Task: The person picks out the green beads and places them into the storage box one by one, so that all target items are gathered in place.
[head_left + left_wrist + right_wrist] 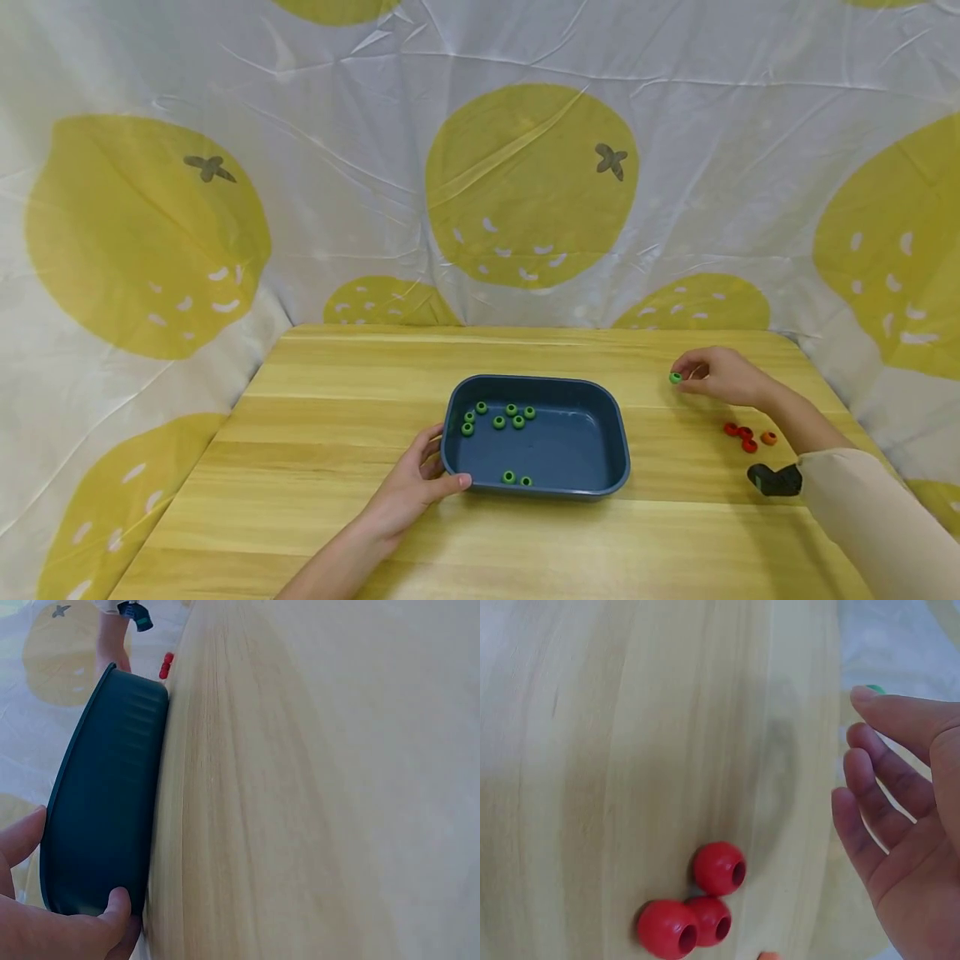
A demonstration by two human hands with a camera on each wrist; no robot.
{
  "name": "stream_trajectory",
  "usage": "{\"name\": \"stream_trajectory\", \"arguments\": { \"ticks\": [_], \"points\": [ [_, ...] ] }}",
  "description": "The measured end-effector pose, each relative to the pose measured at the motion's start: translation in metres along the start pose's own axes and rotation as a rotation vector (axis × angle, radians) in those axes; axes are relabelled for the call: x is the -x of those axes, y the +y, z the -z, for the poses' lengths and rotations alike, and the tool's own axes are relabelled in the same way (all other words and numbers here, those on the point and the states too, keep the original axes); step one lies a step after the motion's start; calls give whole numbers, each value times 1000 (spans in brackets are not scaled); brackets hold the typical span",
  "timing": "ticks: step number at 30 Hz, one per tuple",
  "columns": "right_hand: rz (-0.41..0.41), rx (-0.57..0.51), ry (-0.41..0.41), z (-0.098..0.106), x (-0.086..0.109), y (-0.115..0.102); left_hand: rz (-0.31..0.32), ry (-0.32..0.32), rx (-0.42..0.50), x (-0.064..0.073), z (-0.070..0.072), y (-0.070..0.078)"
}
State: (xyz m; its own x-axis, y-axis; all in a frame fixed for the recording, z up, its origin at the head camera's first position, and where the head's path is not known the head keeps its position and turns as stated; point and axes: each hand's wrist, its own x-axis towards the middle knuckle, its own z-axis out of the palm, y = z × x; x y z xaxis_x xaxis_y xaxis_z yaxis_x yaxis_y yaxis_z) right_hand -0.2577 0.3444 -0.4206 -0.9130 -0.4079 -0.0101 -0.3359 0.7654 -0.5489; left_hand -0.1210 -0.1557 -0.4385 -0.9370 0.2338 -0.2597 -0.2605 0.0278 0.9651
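A dark blue rectangular tray [555, 454] stands on the wooden table, with several green beads [498, 422] lying inside it, most toward its left end. My left hand [408, 483] grips the tray's left end, thumb on the near rim; in the left wrist view its fingers hold the tray wall [105, 787]. Off to the right, above the table, my right hand [723, 377] pinches one green bead [676, 377] between thumb and fingertip. The right wrist view shows only a sliver of this bead [876, 689] behind the thumb.
Three red beads [745, 432] sit close together on the table below my right hand, with an orange bead [768, 437] beside them. A black strap-like piece [776, 480] shows at the right sleeve. Behind the table [360, 358] hangs a lemon-patterned cloth [360, 167].
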Motion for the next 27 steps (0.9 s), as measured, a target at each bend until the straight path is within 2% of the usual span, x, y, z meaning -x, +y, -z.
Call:
{"name": "stream_trajectory", "arguments": {
  "ticks": [8, 14, 27],
  "points": [
    [66, 3, -9, 1, -9, -22, -2, -5, 10, 1, 0, 0],
    [98, -32, -35, 1, -16, -38, -6, -7, 19, 0, 1, 1],
    [169, -60, -69, -9, -34, -69, -7, 1, 11, -1, 0, 0]
  ]
}}
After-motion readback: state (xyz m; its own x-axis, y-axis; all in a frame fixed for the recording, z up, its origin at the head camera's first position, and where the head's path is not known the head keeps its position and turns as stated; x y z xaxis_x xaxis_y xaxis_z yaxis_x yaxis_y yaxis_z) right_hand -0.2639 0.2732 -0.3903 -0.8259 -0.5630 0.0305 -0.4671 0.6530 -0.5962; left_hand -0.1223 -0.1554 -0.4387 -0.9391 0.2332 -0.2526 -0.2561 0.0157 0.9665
